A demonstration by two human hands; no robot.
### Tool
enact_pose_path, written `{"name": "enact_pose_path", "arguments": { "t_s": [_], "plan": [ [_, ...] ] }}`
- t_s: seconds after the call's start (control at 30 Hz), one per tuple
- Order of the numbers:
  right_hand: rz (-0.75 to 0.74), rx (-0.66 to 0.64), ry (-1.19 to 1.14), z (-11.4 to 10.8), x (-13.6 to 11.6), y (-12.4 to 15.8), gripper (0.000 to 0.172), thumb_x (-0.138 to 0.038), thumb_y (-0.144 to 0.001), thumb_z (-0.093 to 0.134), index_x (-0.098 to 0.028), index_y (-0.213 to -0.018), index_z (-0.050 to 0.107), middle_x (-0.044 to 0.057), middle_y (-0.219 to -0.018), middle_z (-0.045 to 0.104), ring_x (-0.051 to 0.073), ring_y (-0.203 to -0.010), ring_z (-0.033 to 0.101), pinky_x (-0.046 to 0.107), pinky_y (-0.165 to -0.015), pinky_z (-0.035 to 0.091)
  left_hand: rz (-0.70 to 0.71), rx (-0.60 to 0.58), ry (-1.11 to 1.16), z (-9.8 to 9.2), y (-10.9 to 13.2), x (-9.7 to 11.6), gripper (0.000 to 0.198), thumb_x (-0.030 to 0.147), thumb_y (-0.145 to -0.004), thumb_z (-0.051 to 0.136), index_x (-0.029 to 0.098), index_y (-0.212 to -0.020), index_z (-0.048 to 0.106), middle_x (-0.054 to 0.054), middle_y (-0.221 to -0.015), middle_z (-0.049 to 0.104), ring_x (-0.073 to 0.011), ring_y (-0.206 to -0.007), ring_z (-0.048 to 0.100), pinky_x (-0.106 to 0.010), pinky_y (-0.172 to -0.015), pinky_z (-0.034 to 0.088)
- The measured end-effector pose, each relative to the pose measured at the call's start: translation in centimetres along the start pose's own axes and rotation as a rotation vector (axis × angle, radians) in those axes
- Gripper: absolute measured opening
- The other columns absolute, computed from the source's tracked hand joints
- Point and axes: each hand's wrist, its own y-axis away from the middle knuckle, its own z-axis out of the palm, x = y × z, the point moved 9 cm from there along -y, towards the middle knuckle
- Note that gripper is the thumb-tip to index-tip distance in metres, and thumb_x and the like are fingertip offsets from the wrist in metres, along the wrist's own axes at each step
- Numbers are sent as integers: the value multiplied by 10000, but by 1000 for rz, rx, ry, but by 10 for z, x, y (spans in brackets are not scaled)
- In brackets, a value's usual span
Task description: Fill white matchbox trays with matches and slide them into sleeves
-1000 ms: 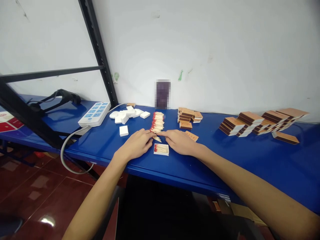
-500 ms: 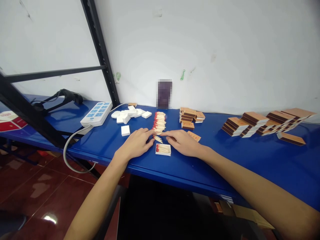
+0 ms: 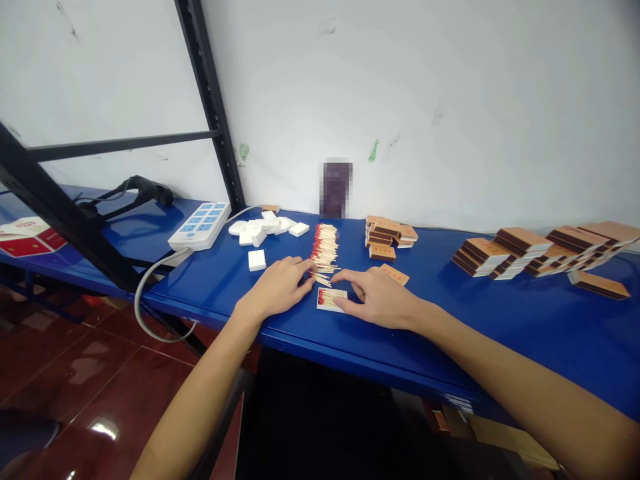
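- The left hand (image 3: 277, 288), just left of centre frame, lies palm down on the blue counter (image 3: 500, 320). Its fingers are stretched out, with the tips at the loose, splayed end of the long row of red-tipped wooden matches (image 3: 325, 248). It is clamped on nothing.
- The right hand (image 3: 383, 299) has drawn back a little from the loose matches where its fingertips were a second ago. Its thumb now lies along the right edge of the small white cardboard tray part-filled with matches (image 3: 329, 298), and its forefinger reaches past the tray's far side. Whether it pinches the tray I cannot tell.
- That tray sits at centre frame between the two hands, near the counter's front edge, as it did before.
- A flat orange matchbox sleeve (image 3: 395, 274) lies just behind the right hand, and a small stack of the same sleeves (image 3: 387, 235) sits further up.
- Empty white trays (image 3: 263, 228) and a white power strip (image 3: 200, 225) lie at centre left. Rows of closed brown-and-orange boxes (image 3: 540, 250) fill the right.
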Motion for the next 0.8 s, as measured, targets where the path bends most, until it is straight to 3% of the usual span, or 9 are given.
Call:
{"name": "enact_pose_path", "arguments": {
  "t_s": [0.33,0.53,0.67,0.8],
  "plan": [
    [-109,-74,140,3,-17,3,267,-449,-861,550,-186,-869,595,15,-702,590,142,-617,502,261,-569,277,19,14,28,-2,0,3,212,300,-961,411,193,-1030,581,-43,-876,600,-207,-818,553,-321,-718,427],
    [-136,-69,104,1,-21,3,265,-437,-890,527,-186,-896,610,4,-699,584,135,-618,493,262,-575,275,24,18,30,-2,0,3,203,295,-954,417,203,-1038,577,-34,-858,598,-208,-814,557,-323,-725,425],
    [-74,-39,20,-2,-10,0,313,-418,-953,431,-189,-951,645,-11,-645,571,126,-581,487,263,-572,297,11,13,20,-2,0,2,226,288,-945,412,201,-1058,587,-45,-895,609,-216,-840,569,-325,-725,432],
    [-18,40,-38,-4,4,-3,348,-390,-983,373,-217,-1103,649,24,-826,668,158,-727,579,279,-651,372,-7,-6,10,1,1,0,290,245,-927,403,202,-1144,591,-58,-948,621,-226,-894,587,-339,-779,450]
  ]
}}
